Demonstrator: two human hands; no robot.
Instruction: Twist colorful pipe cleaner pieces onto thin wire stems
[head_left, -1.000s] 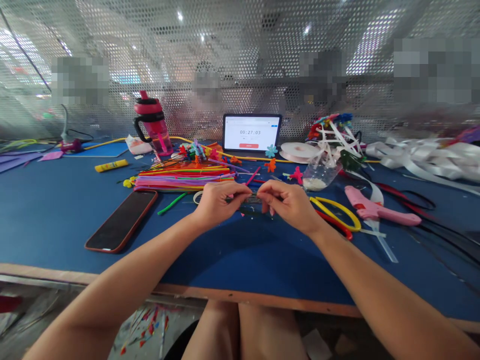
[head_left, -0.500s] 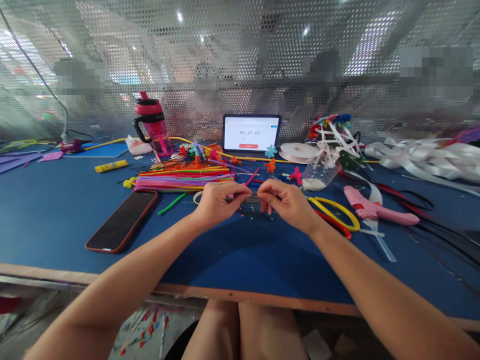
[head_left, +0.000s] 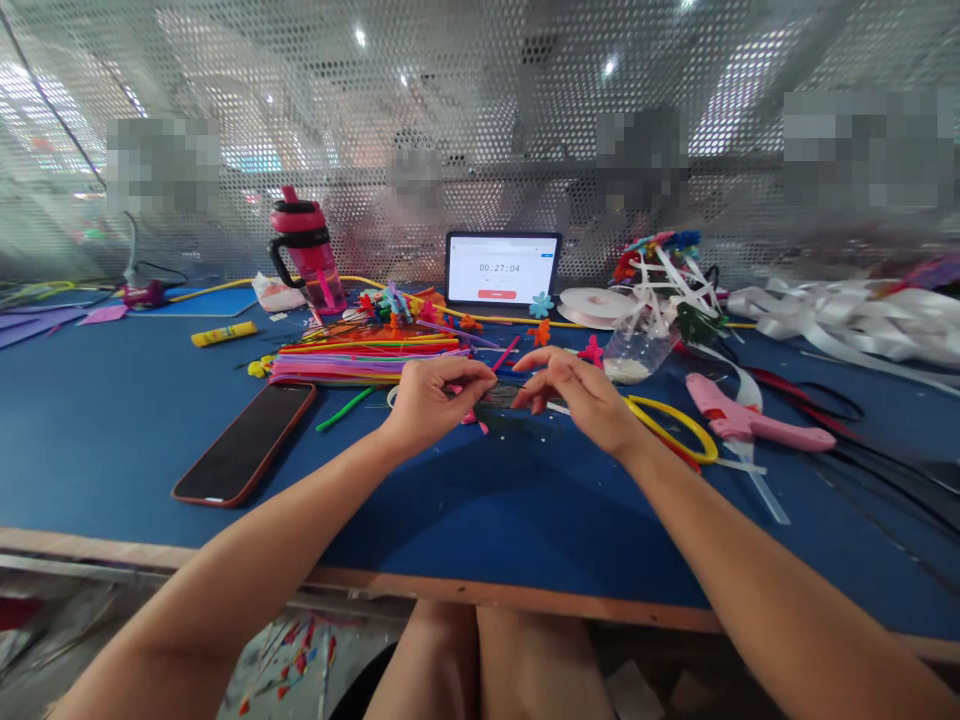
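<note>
My left hand (head_left: 435,405) is closed, thumb and forefinger pinched together near the middle of the table. A small pink pipe-cleaner piece (head_left: 472,417) shows just below these fingertips; its full shape is hidden by the hand. My right hand (head_left: 574,395) is apart to the right, its fingers spread and nothing visible between them. Behind the left fingertips a magenta pipe cleaner (head_left: 506,352) sticks up at a slant. A bundle of colored pipe cleaners (head_left: 367,362) lies behind the left hand. Scissors with yellow handles (head_left: 679,428) rest beside the right wrist.
A phone (head_left: 246,445) and a green pipe cleaner (head_left: 343,410) lie on the left. On the right are a pink glue gun (head_left: 757,415), white ribbon (head_left: 832,315) and a clear bag (head_left: 637,350). A tablet (head_left: 502,268) and a pink bottle (head_left: 311,255) stand at the back.
My right hand has let go and opened, drawing slightly right of the left one. The left hand stays pinched, and a pink piece now shows beneath it.
</note>
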